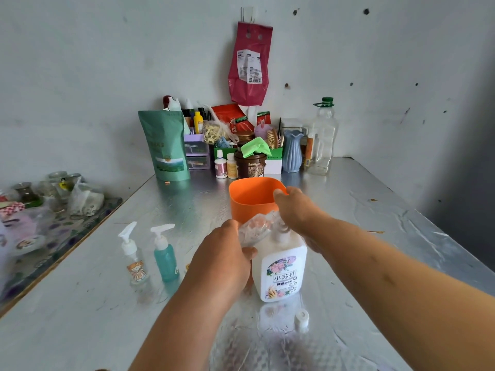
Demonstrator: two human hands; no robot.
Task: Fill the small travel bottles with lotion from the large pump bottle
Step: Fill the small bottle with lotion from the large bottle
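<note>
The large white bottle [281, 271] with a flowered label stands upright in the middle of the table. My right hand [297, 210] reaches over its top, fingers curled down round the blurred pump, which is mostly hidden. My left hand [225, 258] grips a clear plastic small bottle [254, 228] held against the large bottle's neck; its shape is blurred. Two small pump bottles stand to the left, apart from my hands: a clear one with a cartoon sticker [134, 258] and a teal one [166, 258]. A small white cap [302, 317] lies in front of the large bottle.
An orange cup [251, 199] stands just behind my hands. Along the wall sit a green pouch [166, 148], jars, a blue vase [292, 151] and a tall clear jug [322, 140]. The foil-covered table [80, 303] borders a lower cluttered surface [40, 210] on the left.
</note>
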